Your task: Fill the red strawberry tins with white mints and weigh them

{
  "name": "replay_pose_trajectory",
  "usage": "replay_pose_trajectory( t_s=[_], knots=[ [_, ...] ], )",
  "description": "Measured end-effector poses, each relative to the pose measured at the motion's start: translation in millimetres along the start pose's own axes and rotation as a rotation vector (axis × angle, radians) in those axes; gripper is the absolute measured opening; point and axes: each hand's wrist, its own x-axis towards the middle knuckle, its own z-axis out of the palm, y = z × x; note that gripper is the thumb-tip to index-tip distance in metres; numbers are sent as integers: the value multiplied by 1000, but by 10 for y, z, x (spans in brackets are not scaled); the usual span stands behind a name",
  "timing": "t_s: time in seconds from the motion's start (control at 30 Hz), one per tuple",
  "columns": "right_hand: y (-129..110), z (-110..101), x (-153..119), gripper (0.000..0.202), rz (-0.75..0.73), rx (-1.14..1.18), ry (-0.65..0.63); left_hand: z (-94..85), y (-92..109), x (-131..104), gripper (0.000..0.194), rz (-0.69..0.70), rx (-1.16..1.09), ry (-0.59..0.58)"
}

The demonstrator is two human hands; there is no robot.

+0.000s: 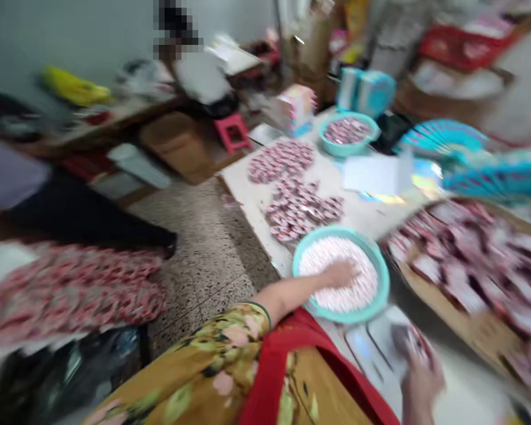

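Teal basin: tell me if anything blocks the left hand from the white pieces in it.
Nothing visible does. The left hand already rests on the white pieces inside the teal basin, with no lid or object in between. The picture is blurred.

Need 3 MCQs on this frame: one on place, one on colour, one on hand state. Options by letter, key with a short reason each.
1. Where is the left hand?
A. In the near teal basin, on the small pink-white pieces
B. On the pink stool
C. In the far teal bowl

2. What colour is the strap across the patterned sleeve?
A. Blue
B. Red
C. White

3. What is the state of the right hand?
A. Flat and empty on the table
B. Out of view
C. Closed on a small packet

Key: 1 A, the hand rests on the pieces inside the near basin. 2 B, the band over the yellow floral sleeve is plainly red. 3 C, the fingers wrap a small packet at the lower right, though blur hides its details.
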Motion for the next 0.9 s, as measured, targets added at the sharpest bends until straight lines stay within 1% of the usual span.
replay_pose_trajectory(
  t_s=[0.03, 0.07, 0.13, 0.17, 0.23, 0.3, 0.4, 0.5, 0.67, 0.73, 0.83, 0.9],
  knots=[
    [190, -71, -62, 46, 56, -30, 93, 6, -32, 23, 44, 7, -25, -18],
    [387, -131, -85, 45, 109, -55, 181, 37, -77, 64, 41, 13, -44, -29],
    [798, -236, -21, 52, 187, -81, 295, 160, -183, 171, 43, 37, -65, -78],
    [999, -285, 45, 57, 192, -46, 290, 238, -233, 217, 43, 30, -50, -81],
    [1339, -362, 179, 65, 179, 15, 272, 379, -308, 258, 42, -22, 80, -36],
    [1559, -386, 259, 67, 156, 52, 234, 473, -346, 232, 40, -69, 207, -13],
    [1717, -362, 258, 64, 111, 48, 188, 550, -360, 162, 40, -99, 325, 29],
    [1822, -382, 196, 65, 77, 34, 179, 617, -386, 157, 42, -116, 357, 85],
    [1973, -555, 89, 83, -6, -48, 186, 722, -488, 203, 44, -117, 375, 107],
    [2025, -625, 48, 79, 6, -52, 240, 750, -523, 211, 45, -114, 381, 111],
    [2116, -698, -3, 60, 103, 43, 382, 769, -545, 213, 45, -116, 372, 104],
    [2171, -728, -30, 53, 178, 120, 470, 769, -544, 210, 45, -122, 361, 101]
  ],
)
